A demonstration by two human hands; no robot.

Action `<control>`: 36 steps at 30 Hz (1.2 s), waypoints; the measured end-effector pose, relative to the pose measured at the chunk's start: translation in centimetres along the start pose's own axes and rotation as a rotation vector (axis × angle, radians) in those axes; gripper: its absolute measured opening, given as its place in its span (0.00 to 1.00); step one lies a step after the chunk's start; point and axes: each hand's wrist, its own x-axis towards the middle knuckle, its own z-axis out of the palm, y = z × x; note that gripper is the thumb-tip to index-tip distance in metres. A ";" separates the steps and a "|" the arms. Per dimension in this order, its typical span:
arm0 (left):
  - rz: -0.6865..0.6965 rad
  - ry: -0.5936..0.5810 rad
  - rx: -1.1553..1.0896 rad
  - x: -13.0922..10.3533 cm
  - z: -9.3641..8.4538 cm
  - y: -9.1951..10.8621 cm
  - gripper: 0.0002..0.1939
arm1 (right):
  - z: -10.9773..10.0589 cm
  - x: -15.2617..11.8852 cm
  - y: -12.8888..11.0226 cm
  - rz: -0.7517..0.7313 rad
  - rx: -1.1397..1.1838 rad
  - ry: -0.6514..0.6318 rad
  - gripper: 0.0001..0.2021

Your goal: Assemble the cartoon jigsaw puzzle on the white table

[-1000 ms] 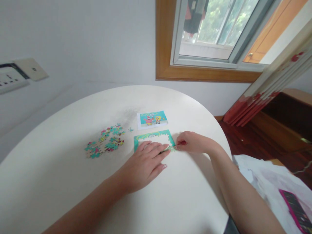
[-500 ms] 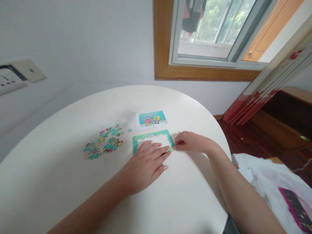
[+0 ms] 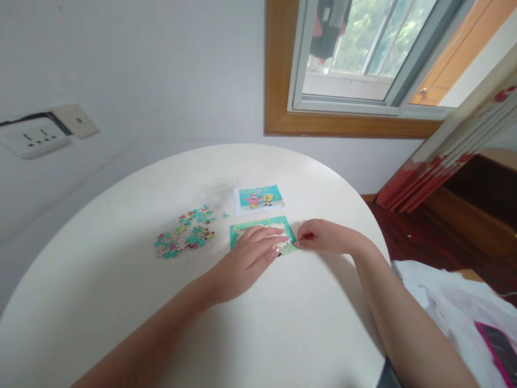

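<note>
A teal puzzle frame (image 3: pixel 235 235) lies on the round white table (image 3: pixel 283 334), with a pale inner area. My left hand (image 3: pixel 255 253) rests over its lower left part, fingers stretched to the right and nothing gripped. At the frame's lower right corner, my right hand (image 3: pixel 317 235) has its fingers curled together; whatever is between the fingertips is too small to make out. Just behind the frame is a picture card (image 3: pixel 260 199) with cartoon figures. Loose puzzle pieces (image 3: pixel 197 237) are spread to the left, and one small piece (image 3: pixel 225 215) lies apart from them.
A wall socket (image 3: pixel 36 136) is at the far left. Behind the table stand a wall and a window (image 3: pixel 351 70). On the right hangs a red and white curtain (image 3: pixel 420 167). White cloth (image 3: pixel 436 302) with a pink-edged phone (image 3: pixel 498 347) lies at the lower right.
The whole view has shifted, with things appearing farther right. My left hand has turned, and its fingers are closer together over the frame. My right hand stays at the frame's corner.
</note>
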 end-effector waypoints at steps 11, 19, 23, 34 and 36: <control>-0.121 0.081 0.146 -4.0 -6.2 -5.2 0.11 | 2.6 0.6 -5.9 -0.437 0.078 0.227 0.09; -0.079 0.093 0.215 -5.2 -4.4 -4.9 0.09 | 5.8 0.4 -9.6 -0.371 -0.234 0.199 0.09; -0.088 0.017 0.173 -5.6 -4.8 -4.6 0.10 | 6.5 0.5 -10.2 -0.299 -0.226 0.188 0.07; -0.058 -0.215 0.043 -5.9 -4.7 -2.6 0.05 | 7.0 1.2 -9.7 -0.320 0.017 0.192 0.07; -0.047 -0.209 0.054 -5.8 -4.3 -2.6 0.04 | 7.2 1.3 -9.6 -0.324 0.022 0.204 0.07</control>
